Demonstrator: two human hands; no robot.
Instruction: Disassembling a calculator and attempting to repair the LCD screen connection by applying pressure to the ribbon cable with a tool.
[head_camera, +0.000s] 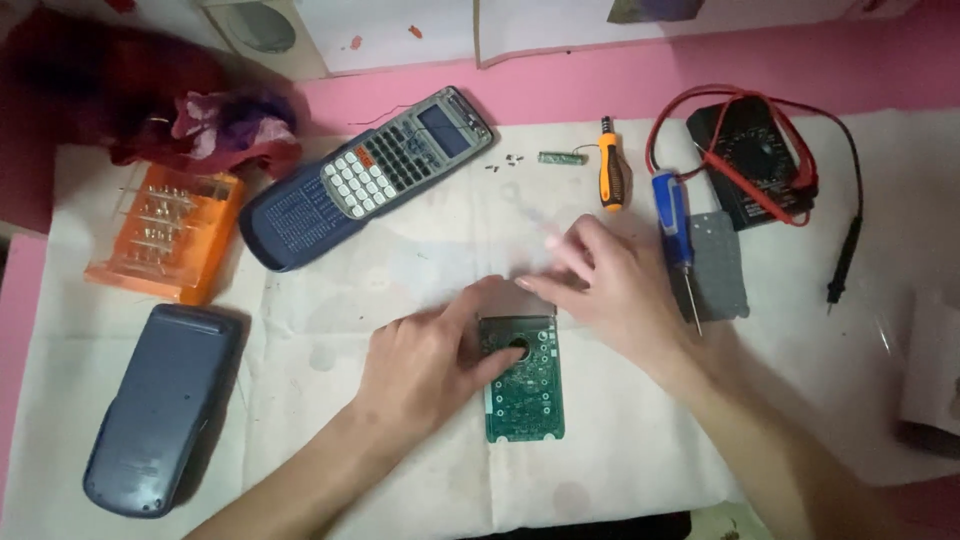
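A: Where is the green circuit board (525, 390)?

B: Low in the middle of the white cloth (400, 270), lying flat with its long side running toward six o'clock. Both hands meet at its top edge.

A: What is the left hand (430, 360) doing?

B: It comes in from seven o'clock. Its thumb presses down on the board near a round hole at the upper part, and the other fingers are curled close together over the board's top left corner.

A: And the right hand (610, 290)?

B: It enters from five o'clock and rests at the board's one o'clock corner, fingers loosely spread and blurred; whether they pinch anything I cannot tell.

A: What lies around?

B: At eleven o'clock, a grey calculator (405, 165) sitting in its dark blue cover. At nine, an orange bit case (165, 235); at eight, a blue calculator back shell (160, 405). At one o'clock an orange screwdriver (612, 170), a blue screwdriver (675, 235) beside a grey keypad mat (720, 265), and a black multimeter (755, 160) with red and black leads.
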